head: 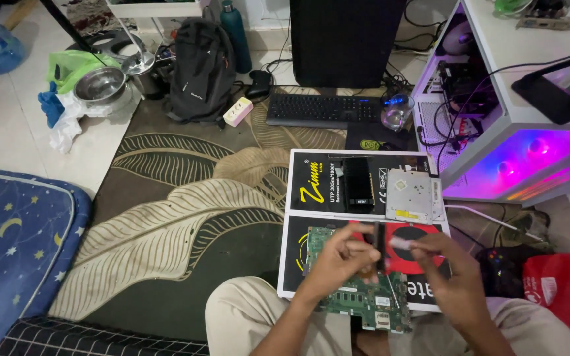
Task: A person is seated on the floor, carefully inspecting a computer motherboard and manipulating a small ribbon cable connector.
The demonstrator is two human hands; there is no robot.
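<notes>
A home room doubling as a computer repair corner: a leaf-patterned rug [166, 217] and star-print mattress [14, 244] on the tiled floor, a backpack [202, 69] and steel bowl [100, 84] nearby, beside a keyboard [321, 109] and an open, purple-lit computer case [496, 132].

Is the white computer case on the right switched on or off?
On: the white computer case glows purple and pink inside, with lit fans.

Both my forearms reach forward from lap, wrists close together. My left hand [339, 258] curled, fingers pinched toward thumb. My right hand [444, 264] mirrors it, fingertips pinched, pointing left; hands nearly meet.
</notes>
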